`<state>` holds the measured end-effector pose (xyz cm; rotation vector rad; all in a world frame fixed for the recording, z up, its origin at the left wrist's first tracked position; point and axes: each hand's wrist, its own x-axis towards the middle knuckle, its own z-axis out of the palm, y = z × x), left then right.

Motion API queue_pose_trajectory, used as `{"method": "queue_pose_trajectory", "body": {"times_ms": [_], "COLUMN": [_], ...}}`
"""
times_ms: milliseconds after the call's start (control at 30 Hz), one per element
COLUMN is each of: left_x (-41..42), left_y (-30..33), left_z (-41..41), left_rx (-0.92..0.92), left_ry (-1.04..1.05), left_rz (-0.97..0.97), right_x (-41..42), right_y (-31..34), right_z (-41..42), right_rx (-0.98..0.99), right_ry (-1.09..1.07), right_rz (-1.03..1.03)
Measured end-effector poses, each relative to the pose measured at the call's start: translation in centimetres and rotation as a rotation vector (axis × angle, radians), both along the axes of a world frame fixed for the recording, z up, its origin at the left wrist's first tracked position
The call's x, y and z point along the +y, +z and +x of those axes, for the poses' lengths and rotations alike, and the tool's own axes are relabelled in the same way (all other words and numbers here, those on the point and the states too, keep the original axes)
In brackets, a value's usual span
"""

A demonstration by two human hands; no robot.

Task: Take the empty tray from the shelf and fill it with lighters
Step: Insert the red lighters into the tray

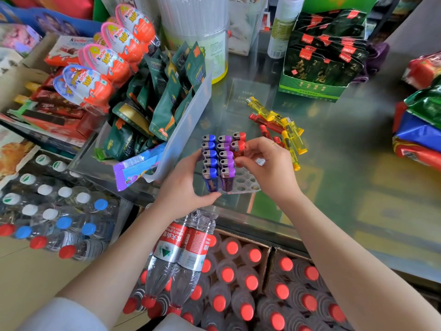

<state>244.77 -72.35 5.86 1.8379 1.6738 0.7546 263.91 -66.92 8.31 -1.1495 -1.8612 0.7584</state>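
The white plastic tray with round holes [245,181] sits on the glass counter [334,144], holding upright a row of blue lighters [210,161], a row of purple lighters [225,161] and two red lighters [238,145]. The left hand [188,185] grips its left edge, thumb along the front. The right hand [267,163] pinches a red lighter over the tray. Loose yellow and red lighters [284,130] lie just beyond.
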Motion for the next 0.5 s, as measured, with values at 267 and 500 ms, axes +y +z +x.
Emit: {"method": "queue_pose_trajectory", "body": {"times_ms": [267,500], "left_x": [-0.12,-0.16], "left_y": [0.11,0.18], "left_z": [0.22,0.11], "left_rx": [0.019,0.015], "left_ry": [0.022,0.029], "left_rz": [0.018,0.008], "right_x": [-0.06,0.16], "right_y": [-0.53,-0.69], "right_z": [0.26,0.33], "right_rx": [-0.065,-0.225], "right_ry": [-0.042,0.01], "right_rz": [-0.024,0.062]}}
